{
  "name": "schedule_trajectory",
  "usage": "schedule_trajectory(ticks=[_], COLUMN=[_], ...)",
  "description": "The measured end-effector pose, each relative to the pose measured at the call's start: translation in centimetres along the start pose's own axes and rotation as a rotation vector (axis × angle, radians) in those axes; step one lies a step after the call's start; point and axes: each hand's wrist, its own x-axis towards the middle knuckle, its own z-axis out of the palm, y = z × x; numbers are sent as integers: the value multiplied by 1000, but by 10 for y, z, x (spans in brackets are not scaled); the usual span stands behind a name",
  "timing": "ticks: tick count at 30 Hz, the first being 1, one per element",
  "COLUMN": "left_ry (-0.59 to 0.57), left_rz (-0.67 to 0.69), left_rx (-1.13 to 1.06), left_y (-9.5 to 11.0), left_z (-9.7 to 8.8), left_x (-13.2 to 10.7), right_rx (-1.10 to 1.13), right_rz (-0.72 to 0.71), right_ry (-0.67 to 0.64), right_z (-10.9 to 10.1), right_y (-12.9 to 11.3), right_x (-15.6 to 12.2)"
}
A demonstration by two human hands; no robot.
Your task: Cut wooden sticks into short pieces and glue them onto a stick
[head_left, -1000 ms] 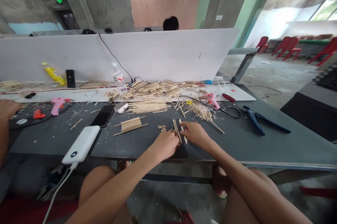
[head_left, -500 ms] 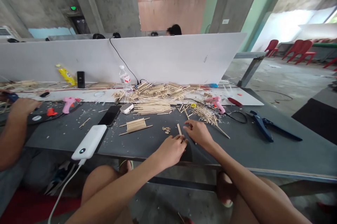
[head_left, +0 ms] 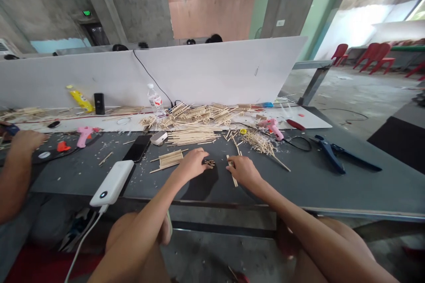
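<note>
My left hand (head_left: 193,163) is over the table beside a small group of short wooden stick pieces (head_left: 209,164). Its thumb and fingers are parted around the near edge of that group, with nothing visibly held. My right hand (head_left: 246,171) has its thumb and fingertips closed on a pair of thin wooden sticks (head_left: 235,181) lying on the dark tabletop; its fingers cover their middle. Left of my left hand lies a flat raft of sticks (head_left: 171,159) with two longer sticks along its edges.
Behind lie a row of long sticks (head_left: 192,137) and a pile of stick assemblies (head_left: 202,114). Pink glue guns (head_left: 272,128), blue-handled cutters (head_left: 332,154), a white power bank (head_left: 113,183) and a phone (head_left: 137,148) surround the workspace. A co-worker's hand (head_left: 28,140) is at far left.
My left hand has moved left and away from the sticks to the small pieces. My right hand has shifted slightly down onto the sticks, which now show more fully.
</note>
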Motion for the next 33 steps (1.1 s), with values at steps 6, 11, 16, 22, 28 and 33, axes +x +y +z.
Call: schedule_trajectory(ticks=[6,11,16,22,28,33], left_ry=[-15,35,70,255,1,-22], left_rz=[-75,-99,-128,-176,-162,-229], left_rx=[15,7,3,-100,-947,-1187], left_y=[7,12,12,31,66,67], left_z=[22,30,29,22,30,38], left_x=[11,18,18,1,-15,-12], right_rx=[-13,23,82,244,759,863], right_rz=[92,47,35,-12,-39,-19], right_ry=[-54,-218,-301,-224,-93,-106], right_z=[-3,-11,-12,-13,-7,2], right_y=[5,0,-3,-6,-6,1], right_x=[0,0,-1,-7,-6,-3])
